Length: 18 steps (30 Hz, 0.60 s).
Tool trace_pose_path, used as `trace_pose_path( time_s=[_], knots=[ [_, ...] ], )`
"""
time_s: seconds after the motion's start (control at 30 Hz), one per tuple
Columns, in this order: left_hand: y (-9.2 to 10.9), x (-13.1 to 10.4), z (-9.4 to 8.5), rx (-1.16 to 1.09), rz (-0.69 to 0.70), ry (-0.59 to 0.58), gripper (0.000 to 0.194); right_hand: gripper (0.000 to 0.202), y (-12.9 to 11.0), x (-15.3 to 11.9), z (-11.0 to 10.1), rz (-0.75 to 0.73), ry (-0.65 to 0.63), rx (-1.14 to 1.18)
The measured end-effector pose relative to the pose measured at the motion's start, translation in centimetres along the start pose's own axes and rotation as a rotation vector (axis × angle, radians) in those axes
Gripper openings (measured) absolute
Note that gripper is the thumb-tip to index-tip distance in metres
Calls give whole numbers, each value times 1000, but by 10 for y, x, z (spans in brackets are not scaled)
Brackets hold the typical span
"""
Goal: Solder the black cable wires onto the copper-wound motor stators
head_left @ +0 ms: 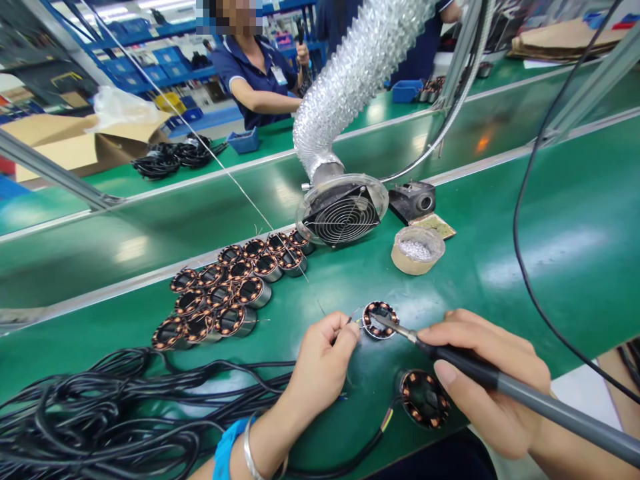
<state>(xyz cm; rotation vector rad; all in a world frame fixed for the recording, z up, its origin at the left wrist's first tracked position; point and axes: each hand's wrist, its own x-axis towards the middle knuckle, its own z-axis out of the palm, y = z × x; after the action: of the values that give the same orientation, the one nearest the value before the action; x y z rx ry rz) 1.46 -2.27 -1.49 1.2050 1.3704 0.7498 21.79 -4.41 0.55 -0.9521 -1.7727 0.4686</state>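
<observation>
My right hand grips a soldering iron by its dark handle. The iron's tip reaches over a ring-shaped motor stator with copper windings, lying on the green bench. Left of that stator, my left hand pinches thin wires between thumb and fingertips. Whether the tip touches a wire I cannot tell. A second stator lies below, close to my right hand, with a black cable at its left side showing coloured wires.
Several stators stand in rows at left. Black cables are heaped in front of them. A fume extractor hangs on a silver duct over the bench, near a round tub and an iron holder. A person works across the bench.
</observation>
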Motion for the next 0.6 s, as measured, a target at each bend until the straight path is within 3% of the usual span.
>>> trace_pose_path(
  time_s=[0.27, 0.47, 0.6],
  knots=[
    [-2, -2, 1, -22, -10, -28, 32, 23, 2, 5, -7, -24, 40, -43],
    [-3, -1, 1, -19, -22, -32, 31, 25, 50, 5, -14, -51, 244, -391],
    [-6, 0, 1, -13, -18, -32, 31, 26, 80, 3, -16, 96, 75, -563]
  ],
)
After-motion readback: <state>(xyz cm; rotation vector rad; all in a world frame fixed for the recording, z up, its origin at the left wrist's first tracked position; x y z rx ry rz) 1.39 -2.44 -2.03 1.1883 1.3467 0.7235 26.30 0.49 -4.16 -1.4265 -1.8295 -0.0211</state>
